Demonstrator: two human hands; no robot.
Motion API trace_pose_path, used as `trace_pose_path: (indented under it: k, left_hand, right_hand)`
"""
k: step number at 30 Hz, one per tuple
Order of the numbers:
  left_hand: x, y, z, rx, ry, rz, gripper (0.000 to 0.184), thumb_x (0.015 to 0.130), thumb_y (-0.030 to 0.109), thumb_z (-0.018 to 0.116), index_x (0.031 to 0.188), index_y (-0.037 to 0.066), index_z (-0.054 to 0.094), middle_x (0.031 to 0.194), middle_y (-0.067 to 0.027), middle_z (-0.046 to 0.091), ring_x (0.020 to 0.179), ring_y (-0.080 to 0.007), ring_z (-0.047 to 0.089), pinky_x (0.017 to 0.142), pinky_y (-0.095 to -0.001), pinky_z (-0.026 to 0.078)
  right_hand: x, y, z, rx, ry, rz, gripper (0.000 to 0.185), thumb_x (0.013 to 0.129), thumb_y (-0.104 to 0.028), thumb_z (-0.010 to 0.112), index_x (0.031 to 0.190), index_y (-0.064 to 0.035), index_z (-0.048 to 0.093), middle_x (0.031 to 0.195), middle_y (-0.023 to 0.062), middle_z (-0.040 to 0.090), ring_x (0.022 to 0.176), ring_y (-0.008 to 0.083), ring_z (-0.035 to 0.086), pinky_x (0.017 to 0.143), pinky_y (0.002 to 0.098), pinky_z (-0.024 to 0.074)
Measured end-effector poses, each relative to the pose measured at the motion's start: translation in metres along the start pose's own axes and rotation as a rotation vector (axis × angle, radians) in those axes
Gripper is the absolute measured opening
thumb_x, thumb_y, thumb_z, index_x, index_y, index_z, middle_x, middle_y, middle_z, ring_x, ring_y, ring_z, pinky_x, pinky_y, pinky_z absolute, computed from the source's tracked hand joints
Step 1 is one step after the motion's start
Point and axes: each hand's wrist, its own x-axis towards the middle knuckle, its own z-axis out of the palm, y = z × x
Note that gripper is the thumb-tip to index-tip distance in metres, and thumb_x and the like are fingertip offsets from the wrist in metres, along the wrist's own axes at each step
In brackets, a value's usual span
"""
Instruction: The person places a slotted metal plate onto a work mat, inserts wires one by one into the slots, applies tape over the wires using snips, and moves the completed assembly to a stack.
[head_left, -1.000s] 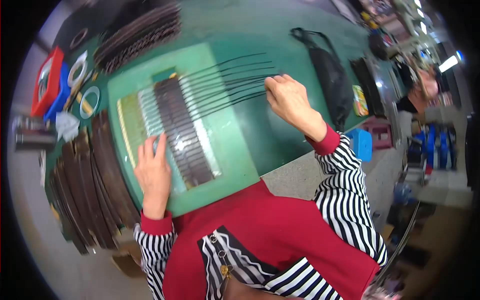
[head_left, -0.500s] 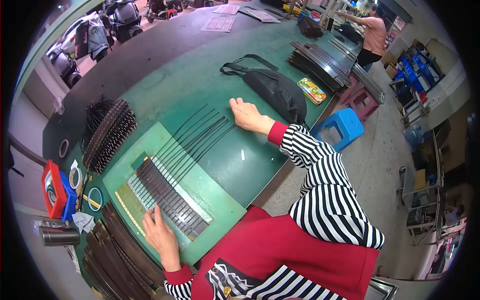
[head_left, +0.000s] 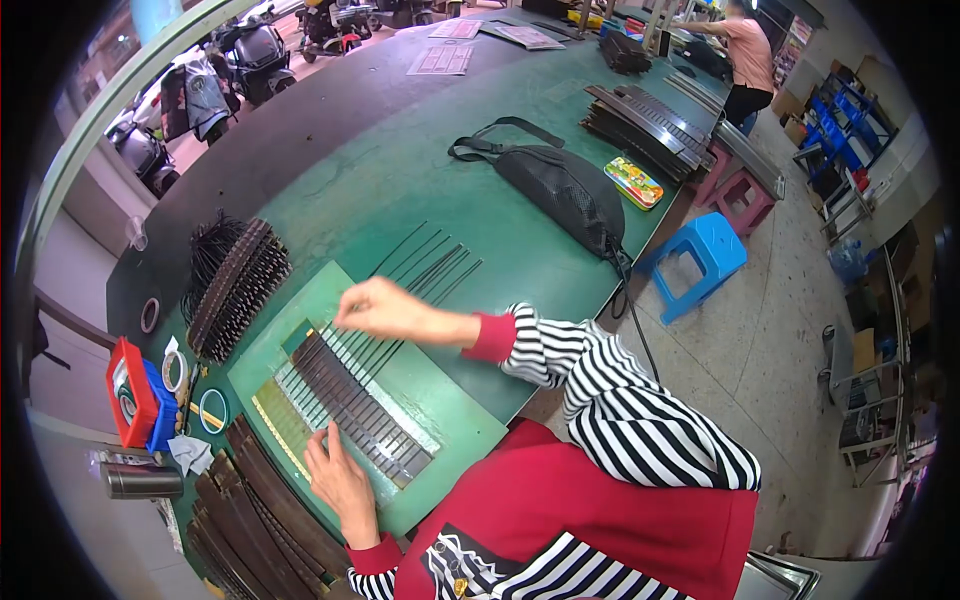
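My left hand rests at the near edge of a slotted jig, its fingers stretched out and the index fingertip against the dark strip lying in it. The jig sits on a green board. Several thin black cords lie side by side across the strip, their far ends reaching past the board onto the table. Above the cords and the strip's upper end is my right hand, thumb and fingers pinched together. What it holds, if anything, is too small to make out.
A bundle of dark strips with cords lies at the left. Long brown strips are stacked near me. A black bag, a colourful tin and stacked metal-like strips lie farther off. A blue stool stands beside the table.
My right hand has moved left and nearer, from beyond the cords' far ends to over the strip's upper end. My left hand stays at the jig. The view has shifted slightly.
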Motion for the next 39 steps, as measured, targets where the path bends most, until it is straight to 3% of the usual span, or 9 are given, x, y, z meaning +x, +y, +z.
trace_pose_path:
  k: [3, 7, 12, 15, 19, 39]
  left_hand:
    - [0.001, 0.000, 0.000, -0.002, -0.024, 0.001, 0.039, 0.075, -0.004, 0.054, 0.113, 0.005, 0.055, 0.105, -0.0104, 0.051, 0.095, -0.0282, 0.050, 0.068, -0.0380, 0.046]
    - [0.001, 0.000, 0.000, 0.004, -0.039, -0.020, 0.039, 0.076, -0.003, 0.053, 0.113, 0.005, 0.055, 0.105, -0.0108, 0.050, 0.096, -0.0286, 0.051, 0.070, -0.0383, 0.045]
    - [0.002, 0.000, -0.004, -0.005, -0.053, -0.043, 0.038, 0.076, -0.003, 0.053, 0.113, 0.005, 0.055, 0.105, -0.0110, 0.050, 0.096, -0.0291, 0.051, 0.072, -0.0385, 0.045]
    - [0.002, 0.001, -0.005, -0.008, -0.066, -0.048, 0.037, 0.076, -0.003, 0.052, 0.113, 0.005, 0.055, 0.105, -0.0111, 0.050, 0.096, -0.0293, 0.052, 0.072, -0.0385, 0.045]
    - [0.003, 0.003, -0.006, -0.025, -0.079, -0.085, 0.035, 0.079, -0.003, 0.050, 0.113, 0.005, 0.056, 0.105, -0.0104, 0.051, 0.096, -0.0285, 0.052, 0.076, -0.0374, 0.044]
    - [0.002, 0.000, -0.006, -0.057, -0.075, -0.061, 0.037, 0.077, -0.004, 0.052, 0.113, 0.005, 0.056, 0.107, -0.0113, 0.050, 0.092, -0.0288, 0.052, 0.070, -0.0378, 0.045]
  right_hand:
    - [-0.013, -0.006, 0.029, 0.329, -0.148, 0.116, 0.026, 0.089, -0.026, 0.052, 0.085, -0.0010, 0.057, 0.054, -0.0016, 0.049, 0.041, 0.0042, 0.037, 0.037, 0.0219, 0.0286]
    - [-0.023, -0.005, 0.040, 0.433, -0.221, 0.238, 0.033, 0.093, -0.030, 0.043, 0.090, 0.0007, 0.054, 0.052, 0.0023, 0.048, 0.036, 0.0055, 0.034, 0.034, 0.0215, 0.0267]
    - [-0.022, 0.008, 0.040, 0.554, -0.229, 0.267, 0.036, 0.095, -0.031, 0.038, 0.093, 0.0030, 0.052, 0.051, 0.0054, 0.049, 0.034, 0.0060, 0.033, 0.033, 0.0209, 0.0253]
    - [-0.025, 0.010, 0.038, 0.650, -0.229, 0.322, 0.029, 0.092, -0.023, 0.040, 0.090, 0.0034, 0.052, 0.052, 0.0070, 0.049, 0.035, 0.0062, 0.032, 0.031, 0.0221, 0.0234]
    - [-0.027, 0.013, 0.041, 0.666, -0.236, 0.336, 0.028, 0.091, -0.023, 0.041, 0.091, 0.0037, 0.052, 0.052, 0.0075, 0.049, 0.035, 0.0061, 0.032, 0.030, 0.0223, 0.0225]
    - [-0.027, 0.011, 0.035, 0.645, -0.207, 0.363, 0.033, 0.094, -0.026, 0.039, 0.093, 0.0036, 0.051, 0.051, 0.0059, 0.049, 0.033, 0.0060, 0.031, 0.030, 0.0221, 0.0219]
